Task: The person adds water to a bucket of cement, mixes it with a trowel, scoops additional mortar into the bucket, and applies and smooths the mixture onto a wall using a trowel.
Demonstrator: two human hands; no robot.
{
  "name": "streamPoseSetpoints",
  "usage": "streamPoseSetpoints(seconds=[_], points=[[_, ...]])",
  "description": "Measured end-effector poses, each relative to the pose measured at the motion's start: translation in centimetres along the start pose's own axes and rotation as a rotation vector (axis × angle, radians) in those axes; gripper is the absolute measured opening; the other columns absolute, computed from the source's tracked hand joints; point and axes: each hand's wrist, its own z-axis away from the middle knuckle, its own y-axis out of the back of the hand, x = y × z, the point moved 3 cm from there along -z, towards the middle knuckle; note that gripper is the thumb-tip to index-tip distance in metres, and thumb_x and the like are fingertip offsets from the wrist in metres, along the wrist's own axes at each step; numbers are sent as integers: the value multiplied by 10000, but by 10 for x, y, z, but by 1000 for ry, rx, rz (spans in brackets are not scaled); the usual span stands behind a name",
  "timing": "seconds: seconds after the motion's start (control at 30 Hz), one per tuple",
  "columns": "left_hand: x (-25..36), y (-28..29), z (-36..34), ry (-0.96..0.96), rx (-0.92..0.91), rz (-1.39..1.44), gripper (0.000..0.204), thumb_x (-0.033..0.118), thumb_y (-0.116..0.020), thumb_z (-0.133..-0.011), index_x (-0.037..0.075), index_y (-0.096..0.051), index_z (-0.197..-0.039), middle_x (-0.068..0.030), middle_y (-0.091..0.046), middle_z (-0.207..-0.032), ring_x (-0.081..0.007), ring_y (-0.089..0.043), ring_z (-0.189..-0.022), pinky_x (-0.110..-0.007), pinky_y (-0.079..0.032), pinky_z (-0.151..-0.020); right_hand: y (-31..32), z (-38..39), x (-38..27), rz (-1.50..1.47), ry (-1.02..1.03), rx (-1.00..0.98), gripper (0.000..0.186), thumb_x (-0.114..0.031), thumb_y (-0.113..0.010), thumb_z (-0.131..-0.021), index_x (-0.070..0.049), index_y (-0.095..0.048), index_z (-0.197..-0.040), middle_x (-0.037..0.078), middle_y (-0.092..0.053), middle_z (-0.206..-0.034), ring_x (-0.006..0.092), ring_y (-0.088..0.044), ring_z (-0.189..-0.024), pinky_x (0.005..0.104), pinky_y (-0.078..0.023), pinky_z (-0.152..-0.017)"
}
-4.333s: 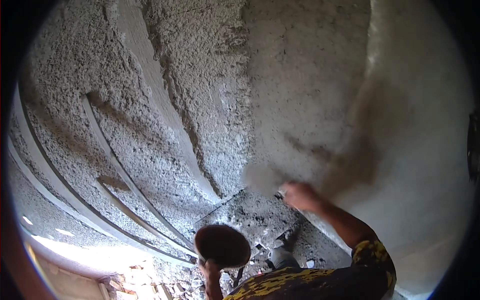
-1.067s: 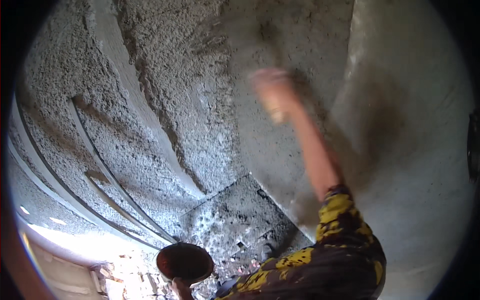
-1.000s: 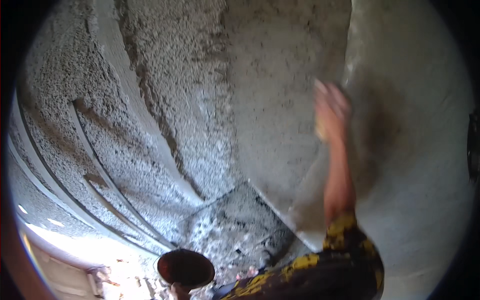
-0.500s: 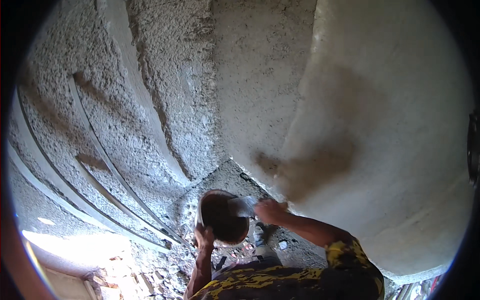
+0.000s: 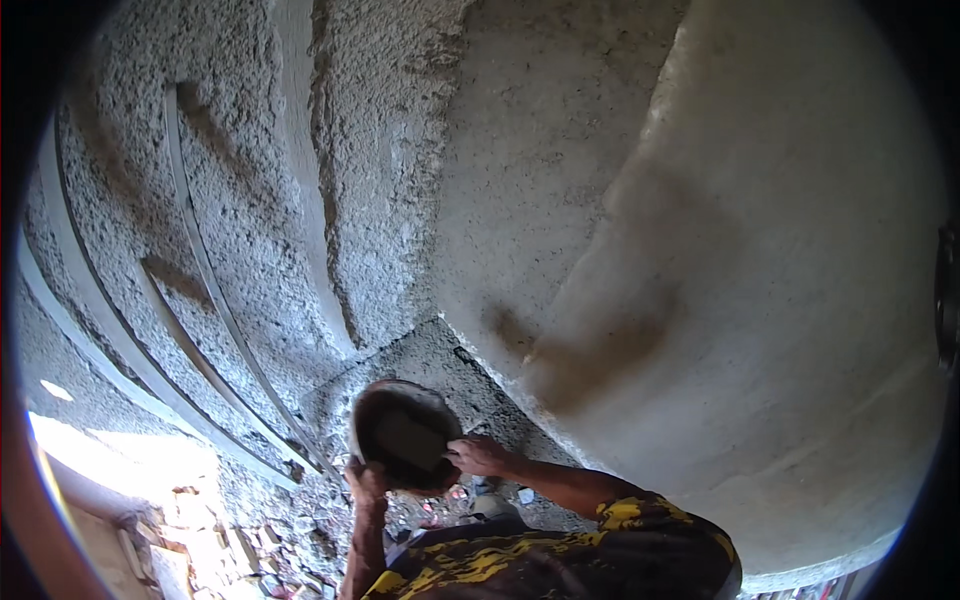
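Note:
A round, dark-stained bucket (image 5: 372, 420) is in front of me, its mouth tilted up toward me. My left hand (image 5: 368, 480) is closed on its near left rim. My right hand (image 5: 478, 456) is closed at the bucket's right side. It holds a trowel (image 5: 408, 440) with a flat, roughly rectangular blade, which lies inside the bucket's mouth. The trowel's handle is hidden in my fist. What the bucket holds is too dark to make out.
Smooth plaster covers the wall (image 5: 780, 300) on the right, with a duller plaster strip (image 5: 540, 170) beside it. Several long thin strips (image 5: 190, 230) lean against the rough wall (image 5: 250, 190) on the left. Rubble (image 5: 250, 550) lies on the floor at lower left.
The trowel has gone from the bucket's right rim down into its mouth, and my right hand has moved left and lower. The bucket and my left hand appear further left in view.

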Motion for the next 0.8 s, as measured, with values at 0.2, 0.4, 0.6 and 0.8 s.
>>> streamPoseSetpoints(seconds=[0.2, 0.4, 0.6, 0.8], points=[[41, 12, -4, 9, 234, -62, 291, 72, -509, -675, 48, -528, -965, 18, -478, -681, -89, -406, -544, -235, -318, -458, 69, -73, -30, 299, 534, 230, 134, -196, -576, -828, -73, -525, -846, 106, -513, -716, 276, -563, -628, 386, -451, -536], [30, 29, 2, -108, 536, -169, 421, 145, -523, -687, 42, -457, -1090, -24, -497, -797, -135, -463, -639, -262, -398, -556, 228, -159, -54, -399, 515, -415, 220, -240, -574, -843, -23, -607, -864, 90, -607, -665, 188, -584, -562, 337, -458, -491], [-16, 73, 27, -171, 603, -291, 386, 170, -503, -706, 31, -461, -1064, -73, -514, -834, -179, -501, -665, -316, -439, -523, 484, -216, 98, -556, -297, 408, 202, -264, -566, -846, -72, -610, -892, 34, -570, -755, 124, -534, -624, 265, -484, -582], [-26, 68, 21, -43, 621, -267, 541, 169, -510, -729, -77, -363, -1187, -158, -506, -949, -249, -510, -794, -362, -478, -635, 562, -94, 47, -289, 64, 1221, 304, -349, -556, -887, -49, -602, -907, 0, -528, -655, 94, -509, -602, 247, -432, -539]])
